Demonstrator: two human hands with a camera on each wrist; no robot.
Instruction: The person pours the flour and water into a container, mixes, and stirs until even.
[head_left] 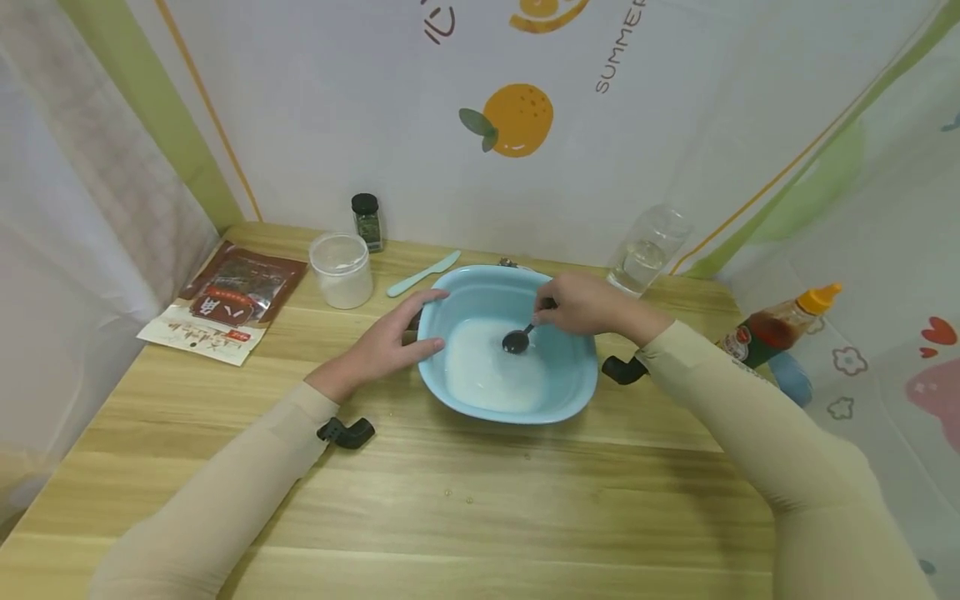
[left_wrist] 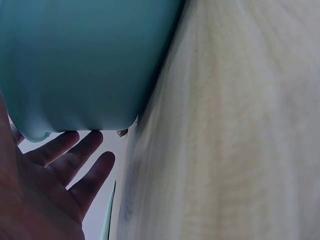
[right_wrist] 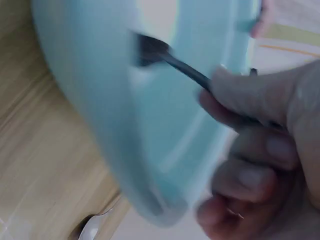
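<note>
Left grip splayed, right grip curled

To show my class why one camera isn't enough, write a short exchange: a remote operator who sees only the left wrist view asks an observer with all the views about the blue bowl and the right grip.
Operator: I see only the outside of the blue bowl. What's in it?
Observer: The head view shows white contents across its bottom.
Operator: And the right grip? It's out of my view.
Observer: It holds a dark spoon, with the spoon's head inside the bowl.
</note>
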